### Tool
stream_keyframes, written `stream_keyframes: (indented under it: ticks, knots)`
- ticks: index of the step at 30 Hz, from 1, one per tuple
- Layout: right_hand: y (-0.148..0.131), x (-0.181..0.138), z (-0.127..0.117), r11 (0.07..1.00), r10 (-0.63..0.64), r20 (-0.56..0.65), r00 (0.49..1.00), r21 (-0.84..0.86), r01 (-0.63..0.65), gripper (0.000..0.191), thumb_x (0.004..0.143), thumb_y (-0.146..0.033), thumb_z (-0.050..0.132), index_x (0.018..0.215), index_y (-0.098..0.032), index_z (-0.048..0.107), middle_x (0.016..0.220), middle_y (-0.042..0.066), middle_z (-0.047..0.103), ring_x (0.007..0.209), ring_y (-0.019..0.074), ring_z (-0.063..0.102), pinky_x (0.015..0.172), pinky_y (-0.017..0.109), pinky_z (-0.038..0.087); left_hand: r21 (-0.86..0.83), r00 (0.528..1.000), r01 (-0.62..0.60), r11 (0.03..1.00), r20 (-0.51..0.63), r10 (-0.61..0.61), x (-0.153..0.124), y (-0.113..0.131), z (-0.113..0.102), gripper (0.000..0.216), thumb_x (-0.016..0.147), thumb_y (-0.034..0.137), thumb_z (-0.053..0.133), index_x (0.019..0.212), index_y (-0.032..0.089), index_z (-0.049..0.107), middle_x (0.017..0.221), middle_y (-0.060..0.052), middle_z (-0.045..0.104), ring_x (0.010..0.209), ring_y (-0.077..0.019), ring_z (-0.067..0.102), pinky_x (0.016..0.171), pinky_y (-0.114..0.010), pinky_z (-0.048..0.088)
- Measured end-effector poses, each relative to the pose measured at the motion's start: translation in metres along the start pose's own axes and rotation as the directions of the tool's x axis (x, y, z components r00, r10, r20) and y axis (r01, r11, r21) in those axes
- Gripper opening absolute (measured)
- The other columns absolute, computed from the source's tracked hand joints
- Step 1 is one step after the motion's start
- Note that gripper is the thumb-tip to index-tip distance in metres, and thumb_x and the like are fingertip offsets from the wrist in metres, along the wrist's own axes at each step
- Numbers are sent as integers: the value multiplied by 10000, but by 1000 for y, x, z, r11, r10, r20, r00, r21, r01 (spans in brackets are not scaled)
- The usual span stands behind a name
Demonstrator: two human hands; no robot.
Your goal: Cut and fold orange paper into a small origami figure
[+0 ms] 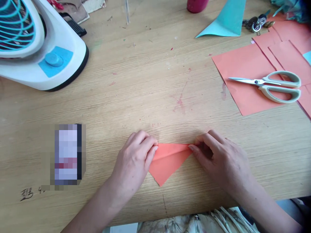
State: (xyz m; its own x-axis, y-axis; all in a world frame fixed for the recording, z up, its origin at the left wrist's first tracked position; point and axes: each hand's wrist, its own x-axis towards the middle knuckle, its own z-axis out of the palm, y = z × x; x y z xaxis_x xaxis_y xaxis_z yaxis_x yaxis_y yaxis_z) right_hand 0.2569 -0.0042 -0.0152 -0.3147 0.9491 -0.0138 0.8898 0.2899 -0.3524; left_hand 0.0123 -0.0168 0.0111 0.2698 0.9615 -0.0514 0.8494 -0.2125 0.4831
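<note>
Along the orange paper [164, 166], left hand [138, 153] and right hand [222, 157], nearly closed, pinch opposite ends; uneven tugging could crease it askew

This looks like a desk used for paper crafts; whether in a home, a classroom or an office cannot be told. The wooden table [121, 94] bears pink stains and paper scraps. A folded orange sheet [165, 165] lies at 5 o'clock, more orange paper [239, 61] and scissors [257, 82] at 2. Keys [255, 24] near 2 and a fan [55, 60] at 10 suggest an everyday room.
</note>
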Motion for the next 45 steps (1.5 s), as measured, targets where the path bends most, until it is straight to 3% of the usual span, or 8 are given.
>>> stream_keyframes:
  ticks: [6, 10, 14, 19, 29, 45]
  knots:
    - [2, -1, 2, 1000, -15, -15, 1000, -15, 15, 259, 979, -443, 531, 842, -228, 578, 780, -6, 579, 636, 166, 560, 582, 297, 365, 308, 969, -166, 937, -126, 213, -24, 18, 9, 216, 1000, 124, 473, 1096, 82, 662, 1041, -104, 711, 943, -204, 664, 866, -345, 561]
    - [3, -1, 2, 999, -40, -33, 999, -35, 39, 267, 983, -446, 521, 845, -224, 580, 764, -6, 569, 617, 162, 552, 569, 296, 364, 483, 961, -220, 848, -42, 274, -43, 28, 17, 351, 1022, 191, 450, 1279, -2, 593, 1274, -173, 678, 1169, -269, 640, 1003, -382, 545]
    - [3, -1, 2, 998, -53, -26, 998, -35, 52, 253, 980, -431, 529, 849, -222, 584, 760, -3, 567, 622, 164, 558, 564, 294, 368, 520, 976, -215, 827, 94, 195, -55, 31, 23, 476, 992, 146, 464, 1457, 44, 456, 1487, -173, 520, 1335, -324, 533, 1057, -425, 534]
    - [3, -1, 1, 998, -55, -28, 998, -28, 54, 269, 986, -432, 520, 834, -220, 587, 749, -3, 565, 623, 161, 563, 573, 296, 382, 539, 987, -158, 828, 104, 120, -59, 37, 31, 614, 961, 241, 543, 1547, 223, 361, 1573, -125, 416, 1359, -432, 480, 926, -499, 600]
    - [4, -2, 2, 999, -31, -14, 999, -12, 30, 292, 983, -469, 511, 859, -227, 615, 758, -6, 576, 614, 160, 561, 553, 293, 375, 594, 992, -122, 796, 107, 72, -58, 45, 33, 554, 998, 358, 490, 1527, 218, 408, 1578, -132, 407, 1384, -416, 456, 995, -494, 558]
    - [4, -2, 0, 999, -50, -22, 999, -17, 49, 268, 980, -442, 529, 856, -220, 611, 760, 0, 579, 610, 151, 562, 556, 290, 372, 565, 992, -103, 819, 113, 47, -58, 43, 36, 632, 983, 419, 512, 1557, 212, 348, 1601, -153, 357, 1405, -416, 428, 1028, -511, 531]
